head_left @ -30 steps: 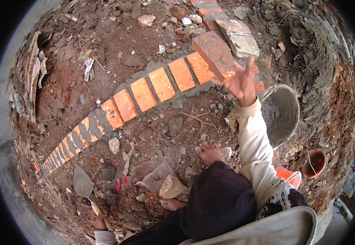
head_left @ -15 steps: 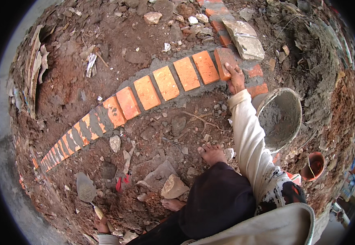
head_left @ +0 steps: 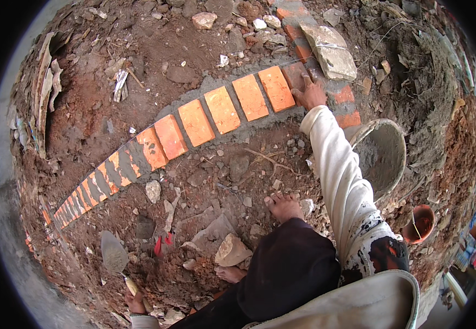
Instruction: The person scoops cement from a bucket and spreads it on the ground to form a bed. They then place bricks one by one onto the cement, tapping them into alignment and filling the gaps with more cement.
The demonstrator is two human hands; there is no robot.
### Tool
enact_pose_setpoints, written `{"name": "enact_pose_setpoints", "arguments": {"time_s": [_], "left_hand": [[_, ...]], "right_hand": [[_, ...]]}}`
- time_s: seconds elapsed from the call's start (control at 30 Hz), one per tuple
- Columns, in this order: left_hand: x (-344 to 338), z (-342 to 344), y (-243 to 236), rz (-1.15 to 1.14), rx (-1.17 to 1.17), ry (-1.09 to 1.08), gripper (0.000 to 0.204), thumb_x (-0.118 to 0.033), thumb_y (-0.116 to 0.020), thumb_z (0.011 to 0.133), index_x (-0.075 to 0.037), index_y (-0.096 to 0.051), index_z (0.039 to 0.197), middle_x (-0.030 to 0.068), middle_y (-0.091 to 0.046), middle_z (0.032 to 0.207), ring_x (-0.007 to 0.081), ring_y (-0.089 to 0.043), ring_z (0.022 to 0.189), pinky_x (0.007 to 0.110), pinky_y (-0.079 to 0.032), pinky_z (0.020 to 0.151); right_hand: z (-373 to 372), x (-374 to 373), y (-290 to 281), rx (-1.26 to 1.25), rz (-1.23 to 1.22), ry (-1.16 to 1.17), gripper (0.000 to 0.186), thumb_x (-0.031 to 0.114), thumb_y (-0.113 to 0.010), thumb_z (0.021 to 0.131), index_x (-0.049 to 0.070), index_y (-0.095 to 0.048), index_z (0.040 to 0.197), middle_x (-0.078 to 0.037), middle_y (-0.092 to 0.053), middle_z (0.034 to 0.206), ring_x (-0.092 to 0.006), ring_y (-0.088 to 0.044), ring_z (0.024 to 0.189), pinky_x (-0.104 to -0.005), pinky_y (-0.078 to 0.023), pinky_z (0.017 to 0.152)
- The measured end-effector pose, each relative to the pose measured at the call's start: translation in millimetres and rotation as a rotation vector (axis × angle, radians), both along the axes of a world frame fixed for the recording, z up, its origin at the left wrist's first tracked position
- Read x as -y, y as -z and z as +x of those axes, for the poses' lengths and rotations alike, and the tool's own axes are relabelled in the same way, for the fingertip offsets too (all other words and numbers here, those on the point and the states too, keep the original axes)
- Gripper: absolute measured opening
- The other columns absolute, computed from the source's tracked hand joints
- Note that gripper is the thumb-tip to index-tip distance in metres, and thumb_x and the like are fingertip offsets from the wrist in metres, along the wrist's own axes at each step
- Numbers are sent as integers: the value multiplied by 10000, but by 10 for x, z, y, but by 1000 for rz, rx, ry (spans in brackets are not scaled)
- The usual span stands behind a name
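My right hand (head_left: 311, 94) lies on a dark reddish brick (head_left: 293, 73) at the right end of a curved brick row. Its fingers are spread and press on the brick's top, partly hiding it. The brick rests flat on grey mortar, beside an orange brick (head_left: 276, 89). At the lower left, my left hand (head_left: 135, 302) is closed round the wooden handle of a trowel (head_left: 115, 254). Some mortar sits on the trowel's blade, which is held above the soil, away from the row.
A bucket of grey mortar (head_left: 380, 159) stands right of my right forearm. A stone block (head_left: 330, 52) with string round it sits on the adjoining brick course (head_left: 295, 27). A small orange bucket (head_left: 419, 223) is farther right. Rocks (head_left: 232, 250) lie near my bare feet.
The dark brick has gone from tilted in my right hand's grip to lying level in the row. My right hand's fingers have spread over its top. The left hand and trowel barely moved.
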State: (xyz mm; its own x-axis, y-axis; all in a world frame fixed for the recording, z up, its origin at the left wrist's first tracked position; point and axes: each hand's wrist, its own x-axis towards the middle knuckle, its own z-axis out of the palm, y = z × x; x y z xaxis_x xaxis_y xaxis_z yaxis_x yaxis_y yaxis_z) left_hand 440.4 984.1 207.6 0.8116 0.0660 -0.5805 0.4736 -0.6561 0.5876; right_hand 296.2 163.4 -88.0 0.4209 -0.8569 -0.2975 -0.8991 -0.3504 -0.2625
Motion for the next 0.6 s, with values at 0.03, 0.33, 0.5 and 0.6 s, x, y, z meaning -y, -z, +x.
{"name": "enact_pose_setpoints", "arguments": {"time_s": [0.03, 0.33, 0.5, 0.6], "left_hand": [[68, 1, 8, -9, -13, 18, 277, -83, -556, 726, -5, -553, 991, 56, -572, 795, 166, -560, 634, 276, -457, 555], [170, 36, 63, 29, 20, 54, 311, -143, -596, 717, -25, -572, 1004, 37, -567, 759, 141, -546, 617, 261, -439, 550], [7, 134, 146, 38, -49, 91, 275, -106, -573, 743, -28, -580, 1007, 19, -567, 782, 127, -544, 642, 253, -441, 576], [17, 188, 153, -18, -29, 126, 310, -112, -584, 743, -29, -575, 1041, 21, -577, 817, 130, -553, 676, 255, -451, 595]], "right_hand": [[67, 11, -130, 35, 57, 19, 678, 390, -682, 836, 179, -434, 1431, -284, -485, 1321, -455, -472, 1243, -481, -462, 985], [65, 45, 96, -116, -100, -217, 582, 336, -602, 885, 161, -459, 1421, -319, -443, 1356, -482, -446, 1261, -583, -399, 1006], [67, 148, 291, -175, -80, -265, 587, 329, -572, 880, 132, -458, 1421, -342, -501, 1293, -457, -449, 1272, -635, -313, 1026], [171, 74, 238, -122, -203, -257, 563, 306, -576, 875, 122, -480, 1399, -320, -526, 1250, -456, -473, 1237, -577, -362, 1014]]}}
